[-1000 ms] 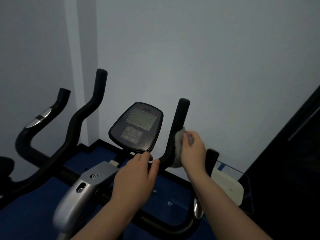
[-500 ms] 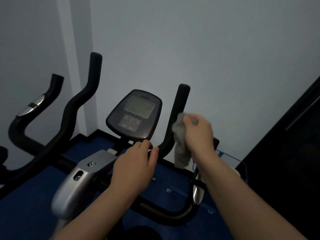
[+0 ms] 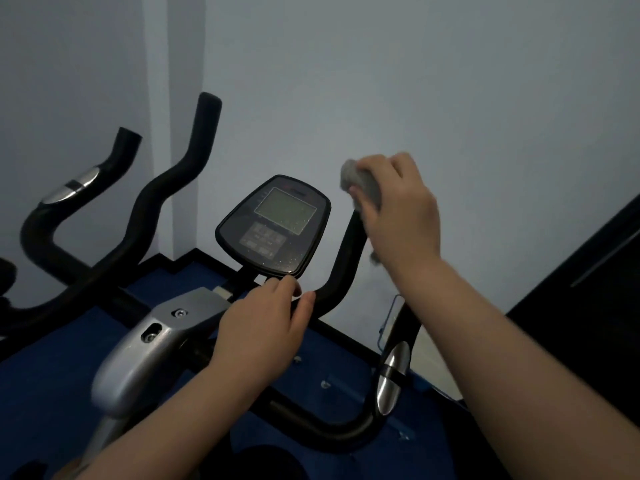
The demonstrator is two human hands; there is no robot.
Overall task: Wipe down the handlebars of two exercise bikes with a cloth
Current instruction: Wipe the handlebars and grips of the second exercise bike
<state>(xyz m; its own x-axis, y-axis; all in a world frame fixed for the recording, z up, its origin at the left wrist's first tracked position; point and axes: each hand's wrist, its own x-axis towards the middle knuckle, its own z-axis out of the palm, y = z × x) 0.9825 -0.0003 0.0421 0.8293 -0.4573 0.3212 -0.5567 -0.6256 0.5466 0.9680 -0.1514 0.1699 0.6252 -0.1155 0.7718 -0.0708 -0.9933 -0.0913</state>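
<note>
Head view showed the near exercise bike (image 3: 149, 344) filling the lower frame, grey shroud at centre-left, on a blue floor mat (image 3: 45, 379), pale wall (image 3: 415, 81) behind. A second bike's handlebars (image 3: 114, 233) stood to the left, two black horns rising, apparently untouched, well apart from both hands. The near bike's console (image 3: 273, 225) sat tilted at centre, dusty screen. The right inner horn (image 3: 346, 261) of the near handlebar rose up and slightly right from a bend beside the console; its long axis ran near upright. The right hand (image 3: 398, 209) was curled over the top end of that horn, fingers wrapped round a grey cloth (image 3: 360, 181) bunched against the tip, a scrap of cloth showing below the wrist. So the cloth sat at the horn's upper end, the bare horn length lying down and left from the grip. The left hand (image 3: 263, 327) gripped the crossbar just below the console, thumb and fingers curled round it, close to the horn's lower bend. The right outer bar (image 3: 391, 372), with a chrome sensor pad, curved low on the right, nearer the right arm. Judged: wiping the first bike was partway done; the next stroke probably ran down the horn toward the left hand. Open room lay right of the horn toward the wall; the console edge was close on the left, and a dark panel (image 3: 588, 289) bounded the far right.
</note>
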